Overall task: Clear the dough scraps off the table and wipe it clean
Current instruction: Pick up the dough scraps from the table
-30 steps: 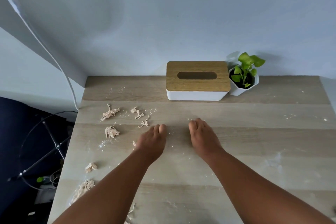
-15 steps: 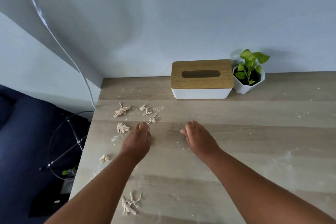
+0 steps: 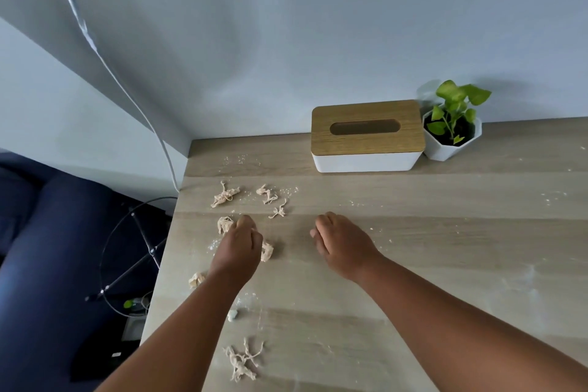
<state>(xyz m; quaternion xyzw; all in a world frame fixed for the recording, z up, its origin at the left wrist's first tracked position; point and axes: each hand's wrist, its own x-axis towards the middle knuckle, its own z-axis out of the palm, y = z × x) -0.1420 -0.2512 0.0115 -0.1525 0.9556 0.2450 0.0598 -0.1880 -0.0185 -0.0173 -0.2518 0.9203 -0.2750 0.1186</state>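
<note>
The counter (image 3: 413, 264), pale wood-grain and dusted with flour, would need a damp wipe once bare. On its left half lay the dough scraps: the largest, a stringy tangle (image 3: 241, 363) nearest the viewer, then a frayed clump (image 3: 224, 196) farther back, and small crumbs. They looked soft, light and slightly sticky, likely best pinched at their bulk or swept together. The left hand (image 3: 237, 248) lay over a scrap (image 3: 266, 251), fingers curled down; whether it gripped one I cannot tell. The right hand (image 3: 345, 245) rested beside it, fingers loosely curled, holding nothing visible.
</note>
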